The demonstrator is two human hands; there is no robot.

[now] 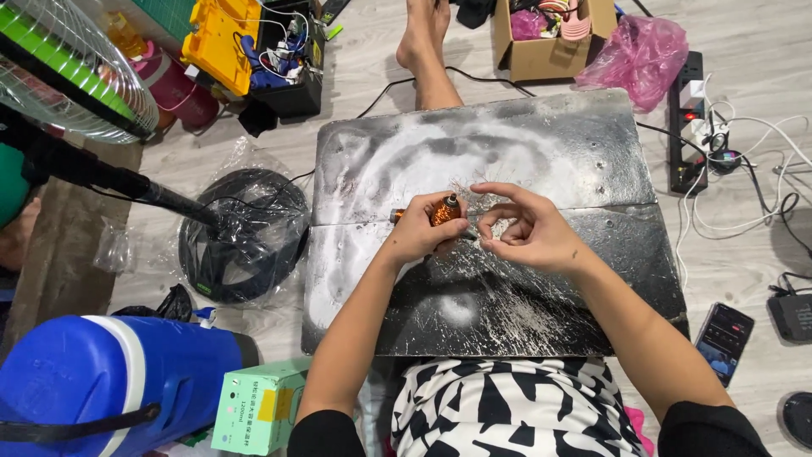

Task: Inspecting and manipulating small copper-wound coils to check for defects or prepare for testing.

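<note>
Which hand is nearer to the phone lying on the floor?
Right. The right hand is over the board, on the phone's side; the left hand, gripping the copper coil, sits farther away.

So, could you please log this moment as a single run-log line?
left hand: grips copper coil | right hand: fingers pinched beside coil, thin wire likely | surface: scuffed dark board | phone: on floor, right

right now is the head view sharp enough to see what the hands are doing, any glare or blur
In the head view the left hand and the copper-wound coil it grips are sharp. The right hand is sharp too, its fingers pinched beside the coil; any wire there is too fine to tell. Soft glare whitens the scratched metal plate. Wide-angle distortion bends the fan cage at the corner.
</note>
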